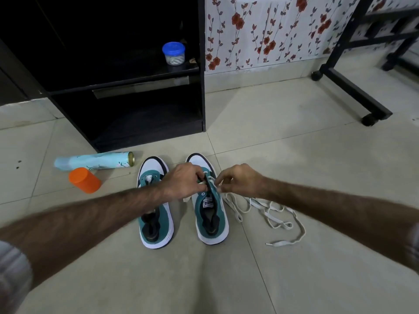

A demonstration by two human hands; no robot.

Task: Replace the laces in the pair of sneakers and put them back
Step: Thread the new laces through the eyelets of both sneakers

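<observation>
Two teal and white sneakers stand side by side on the tiled floor, toes pointing away from me. The left sneaker (155, 214) shows no lace in its eyelets. Over the eyelets of the right sneaker (209, 214), my left hand (183, 181) grips the shoe's left eyelet edge. My right hand (238, 179) pinches a white lace at the right eyelets. Loose white laces (269, 211) lie tangled on the floor to the right of that shoe.
A black open cabinet (136, 105) stands straight ahead, with a blue-lidded jar (173, 53) on its shelf. A pale blue spray can (95, 160) and an orange container (85, 180) lie left of the shoes. A black wheeled frame (353, 87) is at the right.
</observation>
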